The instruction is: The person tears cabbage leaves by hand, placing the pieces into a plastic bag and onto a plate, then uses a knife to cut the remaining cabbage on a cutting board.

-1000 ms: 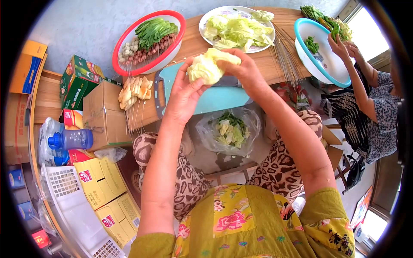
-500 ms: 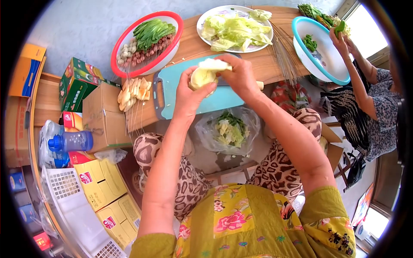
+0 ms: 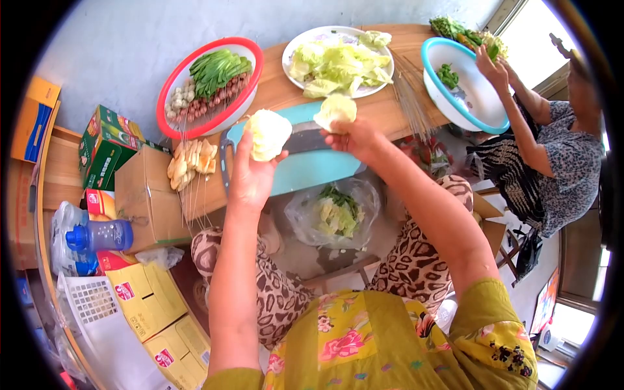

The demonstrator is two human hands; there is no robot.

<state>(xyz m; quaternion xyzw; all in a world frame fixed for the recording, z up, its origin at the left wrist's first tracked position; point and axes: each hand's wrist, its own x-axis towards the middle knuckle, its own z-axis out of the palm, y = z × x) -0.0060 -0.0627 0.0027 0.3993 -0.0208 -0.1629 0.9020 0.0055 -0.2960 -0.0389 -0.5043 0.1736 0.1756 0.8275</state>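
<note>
My left hand [image 3: 246, 179] is wrapped round a pale yellow cabbage heart [image 3: 268, 134], held above the left part of the blue cutting board [image 3: 312, 172]. To its right, my right hand [image 3: 356, 138] pinches a loose pale cabbage leaf [image 3: 337, 110], apart from the heart. A dark flat knife blade [image 3: 304, 142] lies across the board beneath my hands; its handle is hidden. Just beyond the board stands a white plate [image 3: 294, 77] piled with torn pale-green leaves [image 3: 344, 62].
A red-rimmed basin [image 3: 259, 65] holds greens and skewered pieces. Skewered pale slices [image 3: 192, 162] lie left of the board, bare skewers [image 3: 411, 91] right. Below hangs a plastic bag [image 3: 299, 218] of scraps. At right, another person [image 3: 565, 162] holds a green vegetable near a blue-rimmed basin [image 3: 432, 88].
The leaf has come off the cabbage heart. My hands have moved apart, the left taking the heart leftward and the right holding the leaf. The view has shifted slightly.
</note>
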